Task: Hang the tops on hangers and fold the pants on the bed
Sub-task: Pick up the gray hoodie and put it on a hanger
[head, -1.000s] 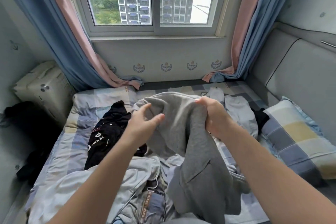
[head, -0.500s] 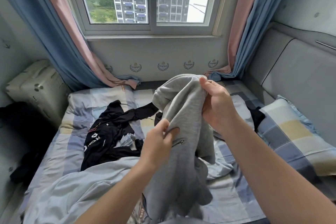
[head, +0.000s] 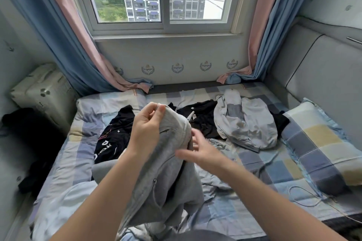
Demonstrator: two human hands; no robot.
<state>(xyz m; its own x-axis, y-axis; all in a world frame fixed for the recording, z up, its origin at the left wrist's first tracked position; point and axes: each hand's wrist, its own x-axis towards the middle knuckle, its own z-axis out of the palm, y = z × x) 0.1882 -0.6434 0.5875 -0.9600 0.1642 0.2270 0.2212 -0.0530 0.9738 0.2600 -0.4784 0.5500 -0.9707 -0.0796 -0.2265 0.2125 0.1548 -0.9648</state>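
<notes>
Grey pants (head: 168, 182) with zip pockets hang above the middle of the bed (head: 254, 164). My left hand (head: 147, 129) pinches their waistband at the top and holds them up. My right hand (head: 197, 152) is blurred, its fingers spread against the right side of the fabric just below the waistband. A black top with white print (head: 111, 139) lies crumpled to the left. Another black garment (head: 203, 121) lies behind the pants. Right of that one lies a light grey jacket (head: 246, 125). A pale garment (head: 64, 205) lies at the near left.
A checked pillow (head: 323, 143) lies at the right against the padded headboard (head: 323, 76). A white cable (head: 305, 197) runs across the sheet at the near right. A beige box (head: 43, 94) and dark clothing (head: 25, 143) stand left of the bed. Curtains (head: 64, 45) hang by the window.
My left hand has moved up to the waistband and taken hold of it. My right hand has let go of the top and dropped lower to the pants' right side. The pants hang lower.
</notes>
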